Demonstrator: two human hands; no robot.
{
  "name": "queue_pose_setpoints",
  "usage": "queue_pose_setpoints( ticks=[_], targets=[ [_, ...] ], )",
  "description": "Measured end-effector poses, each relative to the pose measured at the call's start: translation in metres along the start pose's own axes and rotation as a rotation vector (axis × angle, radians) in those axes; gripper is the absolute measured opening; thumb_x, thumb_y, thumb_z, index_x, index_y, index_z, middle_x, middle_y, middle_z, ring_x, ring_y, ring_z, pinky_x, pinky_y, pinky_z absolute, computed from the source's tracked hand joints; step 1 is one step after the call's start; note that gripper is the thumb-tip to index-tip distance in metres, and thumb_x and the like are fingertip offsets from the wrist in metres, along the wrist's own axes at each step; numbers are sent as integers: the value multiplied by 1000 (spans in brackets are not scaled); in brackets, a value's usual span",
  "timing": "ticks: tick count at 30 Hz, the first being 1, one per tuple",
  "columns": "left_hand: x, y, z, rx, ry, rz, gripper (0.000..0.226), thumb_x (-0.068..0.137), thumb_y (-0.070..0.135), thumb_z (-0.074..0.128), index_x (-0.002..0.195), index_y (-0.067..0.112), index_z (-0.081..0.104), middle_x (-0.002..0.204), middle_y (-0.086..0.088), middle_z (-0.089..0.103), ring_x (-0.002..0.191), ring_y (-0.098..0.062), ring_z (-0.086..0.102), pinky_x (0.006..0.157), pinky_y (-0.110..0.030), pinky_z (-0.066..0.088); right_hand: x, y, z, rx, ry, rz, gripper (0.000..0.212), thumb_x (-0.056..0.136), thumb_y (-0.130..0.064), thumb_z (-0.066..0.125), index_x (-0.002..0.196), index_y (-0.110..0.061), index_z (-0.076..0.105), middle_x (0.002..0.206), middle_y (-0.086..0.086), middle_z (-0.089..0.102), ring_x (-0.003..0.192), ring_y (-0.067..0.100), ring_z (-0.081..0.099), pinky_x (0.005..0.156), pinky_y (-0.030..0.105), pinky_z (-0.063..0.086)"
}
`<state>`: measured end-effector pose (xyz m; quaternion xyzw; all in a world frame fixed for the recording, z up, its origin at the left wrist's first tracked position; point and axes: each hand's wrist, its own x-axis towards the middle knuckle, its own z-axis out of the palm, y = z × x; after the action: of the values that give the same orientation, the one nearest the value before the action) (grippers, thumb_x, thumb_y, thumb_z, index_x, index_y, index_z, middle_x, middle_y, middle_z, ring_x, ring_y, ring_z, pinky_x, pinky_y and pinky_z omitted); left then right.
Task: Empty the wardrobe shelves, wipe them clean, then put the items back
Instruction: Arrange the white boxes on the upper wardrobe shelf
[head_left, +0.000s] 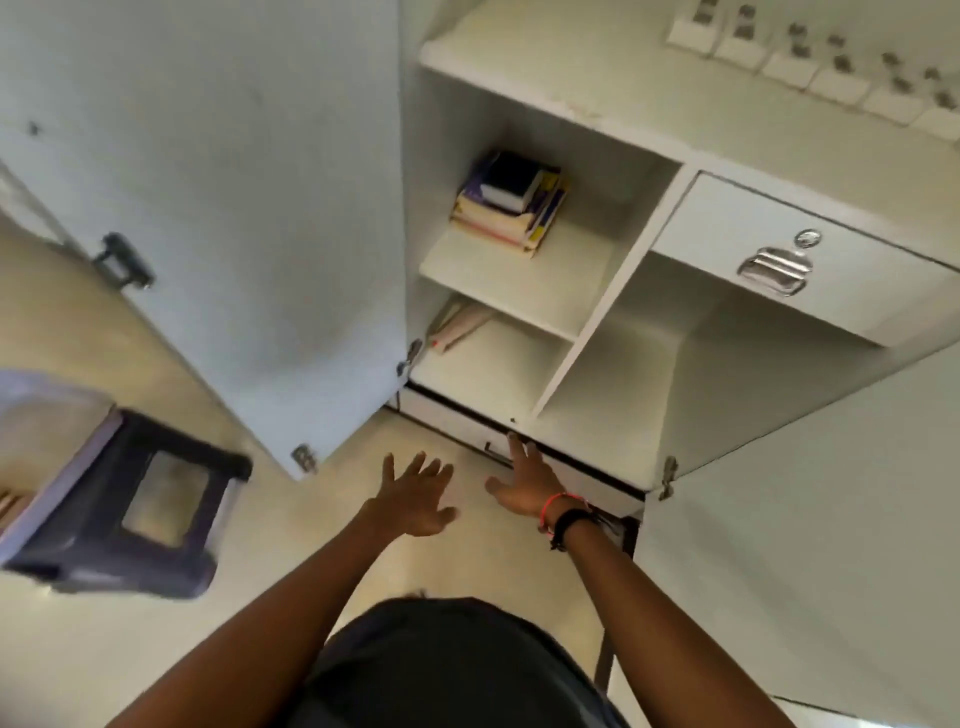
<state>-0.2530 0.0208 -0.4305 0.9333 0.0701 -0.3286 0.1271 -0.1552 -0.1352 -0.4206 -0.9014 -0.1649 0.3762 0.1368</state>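
A: The wardrobe (608, 312) is wide open, the left door (234, 208) filling the near left and the right door (805, 519) down the right edge. Where are the hands?

B: Both out in front, low, over the pale floor (130, 649). The left hand (415, 493) has its fingers fanned, palm down, holding nothing, touching nothing. The right hand (522, 478) is splayed too, nothing in it, and its forefinger reaches the front of the bottom drawer (447, 413), right by a small dark handle (493, 449). Contact or a hair short, I can't tell, the picture is soft there

A: A red thread and a black band (563, 512) on that right wrist. And the shelves?

B: Left column. A stack of books (511, 208) sits on the middle shelf (519, 280), toward the back left, a thick dark-covered one on top, paler ones under it. In the lowest compartment something flat and pale, papers or a folder (460, 325), lies against the left wall; too blurred to name better

A: Right column?

B: An open bay, and above it a shut upper drawer (727, 223) with a chrome pull (774, 270) and a round lock (807, 238) just above the pull

A: Off to the left?

B: A dark plastic stool (171, 434) on the floor, near the left door. Top right, a row of white wall switches (810, 67)
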Motion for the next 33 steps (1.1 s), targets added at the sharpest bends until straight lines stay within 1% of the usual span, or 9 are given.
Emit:
queue_pose_setpoints(
  ticks=[6,8,13,17,20,24,26,30,33],
  targets=[
    [-57,-7,87,-265,-10,-151,63,103,43,31,156,16,9,163,-4,11,151,-25,-1,116,-59,-3,-23,-5,88,-150,-189,-143,79,98,-42,47,156,-24,-3,163,12,2,149,30,15,118,39,21],
    [-71,-8,112,-345,20,-206,62,103,42,32,155,16,10,163,-5,13,151,-25,1,116,-59,-2,-30,-7,107,-178,-206,-191,80,97,-42,49,156,-24,-2,163,11,4,149,30,16,118,38,21],
    [-149,-12,197,-561,12,-443,63,103,45,31,155,17,10,162,-8,14,151,-27,2,118,-56,-1,-65,-14,177,-271,-407,-302,85,95,-42,55,156,-25,-1,163,10,5,150,28,12,119,39,17],
    [-223,-17,265,-782,63,-684,67,102,46,33,155,13,8,161,-10,20,150,-29,7,118,-54,3,-102,-41,234,-392,-555,-483,81,97,-34,54,156,-21,0,164,7,6,151,24,7,120,38,14],
    [-265,-23,308,-948,151,-850,71,102,45,36,155,10,6,159,-12,25,149,-30,12,117,-54,8,-129,-70,267,-464,-639,-619,78,99,-31,52,156,-20,0,164,5,6,151,21,7,121,36,13],
    [-328,-30,359,-1177,337,-1067,72,101,43,39,154,6,6,156,-16,28,146,-30,20,116,-51,18,-168,-121,320,-586,-771,-831,74,101,-27,49,156,-18,0,164,2,5,150,18,8,119,31,12],
    [-362,-35,390,-1281,445,-1176,74,101,42,42,154,5,5,157,-17,25,146,-29,19,117,-48,19,-192,-146,353,-648,-856,-927,73,101,-26,48,156,-18,0,164,0,4,150,16,8,118,28,12],
    [-411,-52,458,-1523,619,-1371,87,95,53,43,154,6,0,160,-20,16,147,-32,17,118,-41,19,-234,-196,416,-735,-990,-1027,73,101,-24,49,156,-16,1,163,0,6,150,14,9,110,17,10],
    [-441,-78,503,-1649,752,-1523,79,99,41,47,154,5,3,159,-20,18,147,-31,19,118,-36,19,-261,-237,477,-789,-1065,-1038,73,101,-22,50,155,-17,2,163,-1,10,149,16,15,110,18,15]
  ],
)
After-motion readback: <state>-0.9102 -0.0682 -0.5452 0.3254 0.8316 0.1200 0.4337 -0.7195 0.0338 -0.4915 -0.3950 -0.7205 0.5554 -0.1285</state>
